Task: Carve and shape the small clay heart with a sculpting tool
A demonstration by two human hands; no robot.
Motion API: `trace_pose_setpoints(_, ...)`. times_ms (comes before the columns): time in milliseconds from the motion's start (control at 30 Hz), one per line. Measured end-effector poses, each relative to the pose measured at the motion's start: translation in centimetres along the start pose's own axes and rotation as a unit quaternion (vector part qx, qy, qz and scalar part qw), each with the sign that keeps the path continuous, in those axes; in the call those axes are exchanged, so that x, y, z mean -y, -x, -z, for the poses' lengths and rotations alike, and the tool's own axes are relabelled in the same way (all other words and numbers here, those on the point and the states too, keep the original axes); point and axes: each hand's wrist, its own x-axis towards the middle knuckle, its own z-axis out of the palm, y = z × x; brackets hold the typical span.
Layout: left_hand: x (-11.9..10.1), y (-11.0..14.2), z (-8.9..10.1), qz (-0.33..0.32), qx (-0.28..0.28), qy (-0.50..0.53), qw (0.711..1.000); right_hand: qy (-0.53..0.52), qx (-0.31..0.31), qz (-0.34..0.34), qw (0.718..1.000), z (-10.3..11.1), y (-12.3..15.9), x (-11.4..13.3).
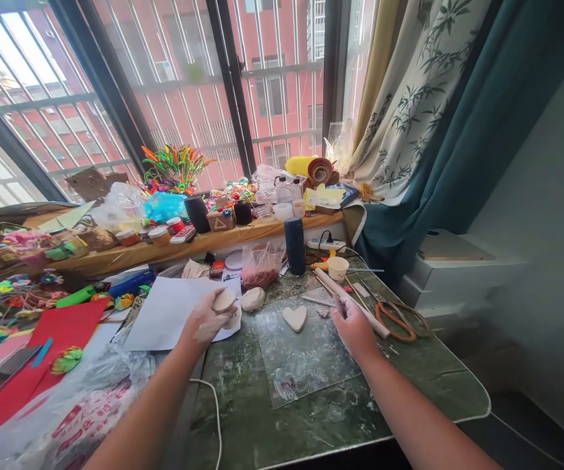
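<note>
My left hand (207, 320) is closed round a flat round piece of pale clay (224, 300), held just above a white sheet of paper (167, 310). My right hand (354, 324) rests at the right edge of a clear plastic mat (306, 356), its fingers curled beside a thin tool and a long pale rolling stick (348, 300). What the right fingers hold, if anything, I cannot make out. A heart-shaped clay piece (295, 317) lies on the mat between both hands. A lump of clay (253, 298) sits behind it.
Orange-handled scissors (399, 318) lie right of the stick. A dark cylinder (294, 245), a paper cup (337, 267) and a bag of reddish material (260, 264) stand behind. Red paper (61, 333) and craft clutter fill the left; the green table (409, 385) ends at right.
</note>
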Motion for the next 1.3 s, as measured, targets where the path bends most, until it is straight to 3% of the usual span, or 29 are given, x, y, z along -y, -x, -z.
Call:
trace_pose_setpoints(167, 2.1, 1.9, 0.8, -0.001, 0.011, -0.003, 1.000, 0.001, -0.001, -0.009, 1.000, 0.0, 0.0, -0.1)
trace_pose_setpoints(400, 0.5, 2.1, 1.5, -0.034, 0.028, 0.038, 0.998, -0.008, -0.003, -0.014, 1.000, 0.2, 0.0, -0.2)
trace_pose_setpoints(633, -0.4, 0.1, 5.0, 0.081, -0.093, 0.087, 0.989, -0.061, -0.003, -0.004, 0.998, 0.0, -0.1, -0.1)
trace_pose_setpoints(767, -2.2, -0.8, 5.4, 0.109, -0.038, 0.167, 0.979, -0.074, -0.006, -0.009, 0.997, -0.1, -0.1, -0.4)
trace_pose_setpoints(867, -4.2, -0.1, 2.8, 0.116, 0.058, 0.200, 0.971, -0.073, -0.012, -0.013, 0.997, -0.1, -0.2, -0.5)
trace_pose_setpoints(1000, -7.1, 2.5, -4.5, 0.101, 0.178, 0.191, 0.960, -0.070, -0.015, -0.010, 0.997, 0.0, -0.3, -0.4)
trace_pose_setpoints(1100, -9.2, 4.1, -9.4, 0.061, 0.229, 0.160, 0.958, -0.069, -0.018, -0.007, 0.997, 0.1, -0.4, -0.3)
trace_pose_setpoints(1200, -10.4, 4.2, -11.0, -0.003, 0.262, 0.111, 0.959, -0.072, -0.019, -0.004, 0.997, 0.1, -0.4, -0.2)
trace_pose_setpoints(1300, -10.7, 3.1, -10.2, -0.070, 0.254, 0.057, 0.963, -0.079, -0.017, -0.005, 0.997, 0.1, -0.5, -0.3)
